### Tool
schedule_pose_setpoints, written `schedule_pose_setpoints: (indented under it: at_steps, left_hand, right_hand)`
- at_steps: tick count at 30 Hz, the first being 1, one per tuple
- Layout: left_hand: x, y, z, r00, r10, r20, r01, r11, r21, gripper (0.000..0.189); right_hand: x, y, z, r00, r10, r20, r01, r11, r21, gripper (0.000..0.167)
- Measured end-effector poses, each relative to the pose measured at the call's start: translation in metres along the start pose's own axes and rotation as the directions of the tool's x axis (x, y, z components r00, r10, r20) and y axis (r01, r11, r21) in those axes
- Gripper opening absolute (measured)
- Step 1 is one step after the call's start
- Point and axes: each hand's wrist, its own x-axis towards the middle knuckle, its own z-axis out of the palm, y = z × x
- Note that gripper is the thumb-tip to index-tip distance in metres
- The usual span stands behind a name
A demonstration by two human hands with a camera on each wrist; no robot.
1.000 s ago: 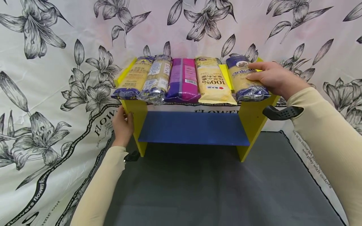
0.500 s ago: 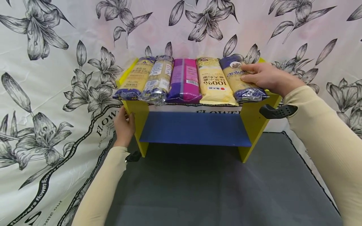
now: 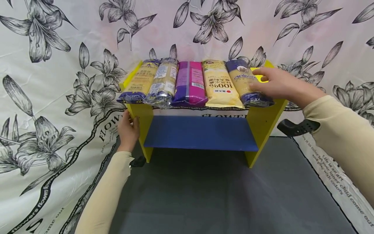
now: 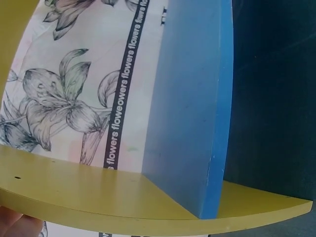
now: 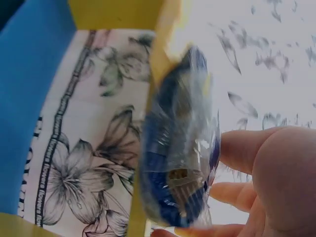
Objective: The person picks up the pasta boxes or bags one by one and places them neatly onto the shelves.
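A row of pasta packets lies on the top of a small yellow shelf unit (image 3: 264,120). My right hand (image 3: 276,83) is at the rightmost blue-and-tan packet (image 3: 241,78), fingers spread and loosely bent, thumb near its lower right side. In the right wrist view, that packet's clear-wrapped end (image 5: 182,163) faces the camera, fingers and thumb (image 5: 237,148) alongside it. My left hand (image 3: 127,131) rests against the outside of the unit's left side panel (image 3: 142,126). The left wrist view shows only its fingertips (image 4: 19,222) beyond the panel edge.
Left of that packet lie a yellow packet (image 3: 222,84), a pink-purple one (image 3: 191,83), a clear-wrapped one (image 3: 163,78) and a spaghetti packet (image 3: 143,79). A blue shelf board (image 3: 201,133) spans below. Flowered cloth (image 3: 58,81) hangs behind; grey cloth (image 3: 190,195) lies underneath.
The rightmost packet has slid left against the yellow packet, with my right hand on it. The hand has since drawn back right, baring a yellow strip beside it. My left hand stays put.
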Motion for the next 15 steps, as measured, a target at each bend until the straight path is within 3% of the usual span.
schedule_pose_setpoints:
  at_steps: [5,8,10,12,15]
  left_hand:
    - [0.003,-0.001,-0.004,0.996,-0.034,0.08,0.034,0.999,-0.004,0.037]
    - [0.001,0.0,-0.013,0.975,-0.104,0.195,0.107,0.994,-0.004,0.045]
    - [-0.002,0.003,-0.021,0.942,-0.163,0.293,0.166,0.986,0.012,0.052]
    - [-0.007,0.007,-0.031,0.897,-0.208,0.389,0.205,0.977,0.051,0.061]
    - [-0.018,0.013,-0.048,0.844,-0.221,0.489,0.186,0.975,0.121,0.073]
  right_hand:
    - [-0.028,0.009,0.015,0.997,-0.055,-0.054,0.05,0.995,-0.081,0.074]
    - [-0.045,0.021,0.026,0.993,-0.087,-0.085,0.079,0.992,-0.096,0.074]
    - [-0.057,0.031,0.033,0.987,-0.113,-0.115,0.099,0.988,-0.12,0.073]
    - [-0.07,0.044,0.042,0.981,-0.132,-0.145,0.112,0.984,-0.137,0.072]
    - [-0.086,0.068,0.061,0.97,-0.15,-0.194,0.121,0.981,-0.153,0.07]
